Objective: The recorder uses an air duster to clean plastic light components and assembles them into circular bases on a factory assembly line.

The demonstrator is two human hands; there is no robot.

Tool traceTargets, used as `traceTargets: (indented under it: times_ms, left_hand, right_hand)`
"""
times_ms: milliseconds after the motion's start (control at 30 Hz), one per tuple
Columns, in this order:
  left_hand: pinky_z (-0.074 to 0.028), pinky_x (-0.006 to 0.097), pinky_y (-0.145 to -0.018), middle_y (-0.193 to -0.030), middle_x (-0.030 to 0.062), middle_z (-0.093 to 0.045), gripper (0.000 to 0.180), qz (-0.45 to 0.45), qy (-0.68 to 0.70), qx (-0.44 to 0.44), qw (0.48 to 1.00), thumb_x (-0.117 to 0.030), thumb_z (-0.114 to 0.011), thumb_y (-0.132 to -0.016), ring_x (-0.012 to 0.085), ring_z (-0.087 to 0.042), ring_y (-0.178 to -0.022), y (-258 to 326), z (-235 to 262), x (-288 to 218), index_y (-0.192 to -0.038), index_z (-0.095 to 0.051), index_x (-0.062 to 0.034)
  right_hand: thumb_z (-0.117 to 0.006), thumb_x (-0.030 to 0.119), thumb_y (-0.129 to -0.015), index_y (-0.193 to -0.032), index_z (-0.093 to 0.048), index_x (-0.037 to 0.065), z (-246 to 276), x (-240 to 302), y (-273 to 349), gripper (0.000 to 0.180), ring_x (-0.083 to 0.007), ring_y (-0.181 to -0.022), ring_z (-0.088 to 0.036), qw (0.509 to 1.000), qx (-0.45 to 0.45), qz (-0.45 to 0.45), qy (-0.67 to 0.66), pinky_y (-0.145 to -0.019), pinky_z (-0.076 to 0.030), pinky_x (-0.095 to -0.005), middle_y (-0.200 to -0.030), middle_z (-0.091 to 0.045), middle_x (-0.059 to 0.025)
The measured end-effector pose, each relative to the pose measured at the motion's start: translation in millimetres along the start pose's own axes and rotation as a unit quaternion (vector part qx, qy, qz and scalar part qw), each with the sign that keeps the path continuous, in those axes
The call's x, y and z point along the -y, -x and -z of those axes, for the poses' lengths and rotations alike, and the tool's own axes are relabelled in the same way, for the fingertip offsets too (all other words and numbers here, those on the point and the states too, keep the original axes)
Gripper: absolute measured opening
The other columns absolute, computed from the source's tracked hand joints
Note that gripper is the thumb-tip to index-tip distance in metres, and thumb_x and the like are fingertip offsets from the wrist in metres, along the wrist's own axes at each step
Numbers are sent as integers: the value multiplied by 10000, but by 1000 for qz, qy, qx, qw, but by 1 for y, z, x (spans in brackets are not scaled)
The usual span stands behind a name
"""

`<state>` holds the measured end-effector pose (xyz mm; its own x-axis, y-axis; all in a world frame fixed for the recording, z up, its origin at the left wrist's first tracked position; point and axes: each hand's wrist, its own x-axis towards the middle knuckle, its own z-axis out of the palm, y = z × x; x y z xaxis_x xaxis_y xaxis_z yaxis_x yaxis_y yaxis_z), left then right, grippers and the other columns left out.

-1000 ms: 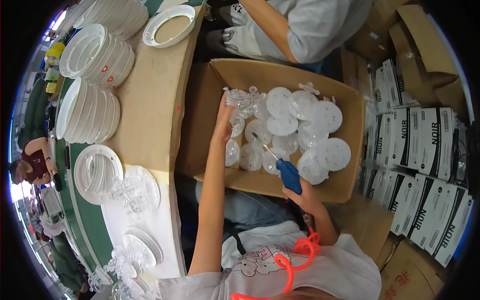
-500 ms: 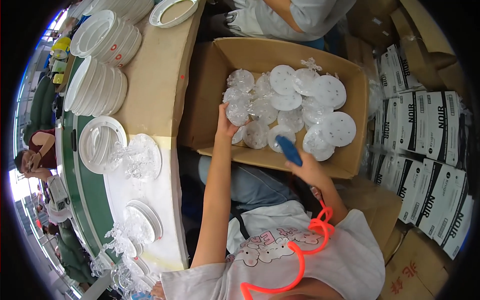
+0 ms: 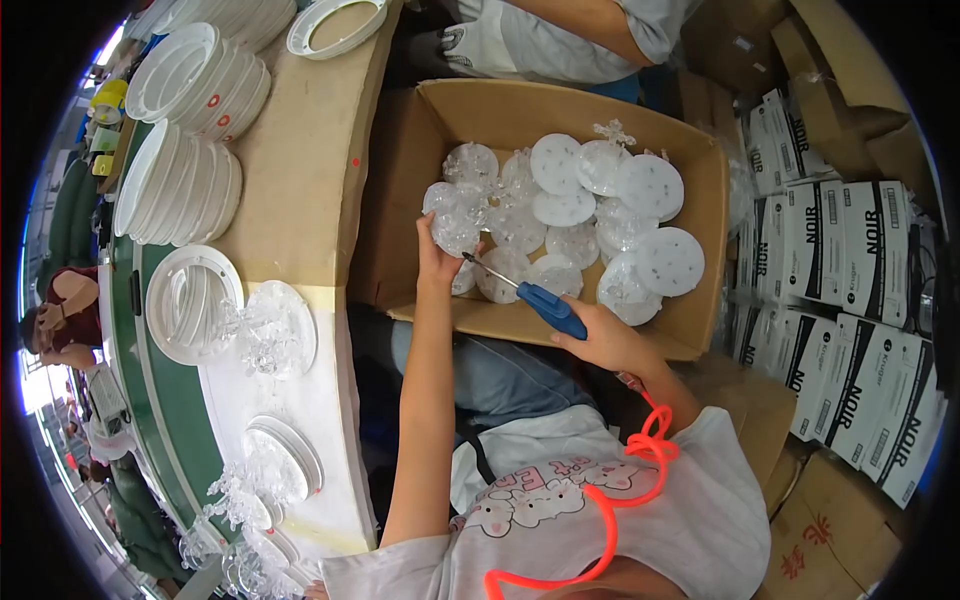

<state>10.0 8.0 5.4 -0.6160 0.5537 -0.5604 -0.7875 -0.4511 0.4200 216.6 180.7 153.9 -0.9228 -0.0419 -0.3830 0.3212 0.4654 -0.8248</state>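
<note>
My left hand (image 3: 437,262) reaches into an open cardboard box (image 3: 690,330) and grips a clear plastic-wrapped round disc (image 3: 455,222) at the box's left side. My right hand (image 3: 603,340) holds a blue-handled screwdriver (image 3: 540,303), its metal tip pointing up-left toward my left hand. The box holds several white perforated discs (image 3: 650,188), some in clear wrap. An orange coiled cord (image 3: 640,455) hangs from my right wrist over my white printed shirt.
A paper-covered table (image 3: 300,150) at left carries stacks of white round frames (image 3: 180,185), a single frame (image 3: 195,305) and clear crystal pieces (image 3: 265,330). Another person sits beyond the box (image 3: 560,30). Black-and-white cartons (image 3: 850,290) and brown boxes stand at right.
My left hand has shifted slightly lower on the wrapped discs and closed on one. My right hand with the screwdriver has moved up-left, closer to the left hand.
</note>
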Motion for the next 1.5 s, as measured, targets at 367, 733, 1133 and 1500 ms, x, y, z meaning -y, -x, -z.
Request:
traceTargets:
  times_ms: [367,733,1133,1500]
  left_hand:
    - [-437,506,-646,-1178,54,-537,557,-26,5,-27,999,-514,-419,-761,267,-526,-1015,0,-1,-1,-1200,-467,-174]
    - [-398,567,-754,-1291,78,-448,633,-52,33,9,998,-523,-390,-748,330,-446,-1137,-2,-1,2,-1270,-420,-165]
    - [-378,622,-828,-1300,130,-425,655,-63,91,10,994,-498,-412,-763,369,-418,-1166,14,-9,4,-1297,-370,-122]
    - [-178,709,-945,-1375,158,-310,769,-345,99,120,926,-547,-484,-725,413,-284,-1251,128,-116,-125,-1346,-305,-130]
  right_hand:
    - [-611,236,-762,-1022,-511,45,-2,-7,9,338,-403,-712,-577,999,-10,-24,22,-618,-440,-440,-744,-585,-223]
    - [-632,228,-764,-1140,-478,-14,-7,-8,4,473,-392,-760,-579,996,-38,-78,7,-682,-446,-374,-808,-583,-252]
    - [-602,177,-802,-1122,-525,33,-10,-8,12,360,-156,-653,-546,980,43,-26,-190,-643,-441,-290,-759,-580,-94]
    - [-604,131,-783,-1177,-485,11,16,-18,66,429,-92,-686,-529,898,-202,-74,-384,-654,-435,-234,-797,-551,-25]
